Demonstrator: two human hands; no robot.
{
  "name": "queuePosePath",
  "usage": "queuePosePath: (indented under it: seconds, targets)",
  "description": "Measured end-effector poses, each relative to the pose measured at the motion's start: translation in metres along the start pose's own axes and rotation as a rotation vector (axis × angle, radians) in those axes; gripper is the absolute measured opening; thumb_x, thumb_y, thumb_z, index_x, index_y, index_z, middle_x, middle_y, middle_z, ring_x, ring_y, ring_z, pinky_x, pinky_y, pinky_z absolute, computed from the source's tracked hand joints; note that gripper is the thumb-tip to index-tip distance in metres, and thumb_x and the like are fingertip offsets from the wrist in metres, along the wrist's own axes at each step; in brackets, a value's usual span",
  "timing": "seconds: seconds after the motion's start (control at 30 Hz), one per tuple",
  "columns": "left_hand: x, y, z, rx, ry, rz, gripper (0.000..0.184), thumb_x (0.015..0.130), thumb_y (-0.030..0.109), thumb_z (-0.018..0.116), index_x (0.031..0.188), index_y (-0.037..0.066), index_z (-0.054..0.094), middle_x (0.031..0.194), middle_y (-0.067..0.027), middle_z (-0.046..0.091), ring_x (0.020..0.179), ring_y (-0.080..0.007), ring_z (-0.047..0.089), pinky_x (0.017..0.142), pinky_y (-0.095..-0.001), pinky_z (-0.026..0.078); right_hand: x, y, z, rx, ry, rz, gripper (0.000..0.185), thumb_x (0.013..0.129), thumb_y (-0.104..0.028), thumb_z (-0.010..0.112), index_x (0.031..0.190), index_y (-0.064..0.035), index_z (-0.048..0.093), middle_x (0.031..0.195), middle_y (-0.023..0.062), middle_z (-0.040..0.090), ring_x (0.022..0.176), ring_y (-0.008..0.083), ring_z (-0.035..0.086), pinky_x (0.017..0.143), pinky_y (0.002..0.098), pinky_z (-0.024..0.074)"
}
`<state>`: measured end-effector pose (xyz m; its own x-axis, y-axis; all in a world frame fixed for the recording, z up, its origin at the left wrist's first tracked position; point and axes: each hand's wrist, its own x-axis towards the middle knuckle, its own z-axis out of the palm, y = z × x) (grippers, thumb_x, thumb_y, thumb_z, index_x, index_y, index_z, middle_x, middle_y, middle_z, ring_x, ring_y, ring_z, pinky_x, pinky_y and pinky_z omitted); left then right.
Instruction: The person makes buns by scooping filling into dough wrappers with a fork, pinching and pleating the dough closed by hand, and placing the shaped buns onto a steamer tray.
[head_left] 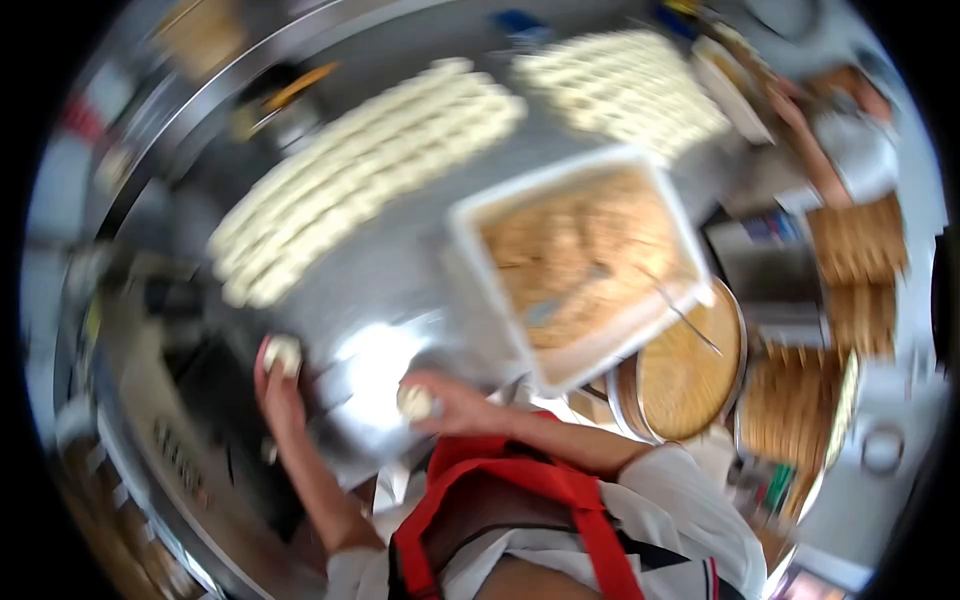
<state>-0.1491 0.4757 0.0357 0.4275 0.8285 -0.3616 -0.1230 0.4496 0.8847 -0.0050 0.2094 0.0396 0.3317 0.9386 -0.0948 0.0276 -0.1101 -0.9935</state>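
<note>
My left hand (281, 396) is closed around a pale, rounded dough bun (284, 354) at the left of the steel table (345, 285). Something thin and red shows beside its fingers, too blurred to name. In my right hand (456, 404), nearer my apron, is a second pale dough bun (414, 402), gripped at the fingertips. Ahead of both hands lie close rows of shaped dough buns (370, 170), with a further block of dough buns (625, 90) behind. To the right stands a white tub (545, 375) of orange-brown filling (585, 250), with utensils resting in it.
A round, tan-topped container (695, 365) stands beside the tub. Stacked bamboo steamers (790, 405) are at the right. Another person (855, 150) works at the far right. A pot with an orange-handled tool (300, 88) sits at the back left.
</note>
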Motion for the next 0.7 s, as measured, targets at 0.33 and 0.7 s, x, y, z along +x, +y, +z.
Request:
queuePosePath:
  seconds: [0.33,0.7]
  targets:
    - [-0.098,-0.023,0.015,0.289,-0.317,-0.352,0.040,0.095,0.017,0.058,0.132,0.004,0.050,0.118,-0.0098,0.058,0.102,-0.0202,0.058,0.084,-0.0326,0.049,-0.221,0.005,-0.087,-0.103,0.456,0.464,0.057,0.081,-0.021,0.072,0.130,-0.0063,0.047,0.123,0.0167,0.053,0.119,0.0315,0.051,0.101,0.0392,0.0418]
    - [-0.138,-0.037,0.095,0.481,-0.332,-0.383,0.033,0.096,0.010,0.056,0.127,0.001,0.049,0.113,-0.0097,0.059,0.096,-0.0198,0.061,0.083,-0.0339,0.053,-0.376,0.126,-0.295,-0.355,1.483,0.499,0.058,0.076,-0.017,0.077,0.126,-0.0043,0.051,0.110,0.0149,0.061,0.100,0.0257,0.061,0.087,0.0363,0.0501]
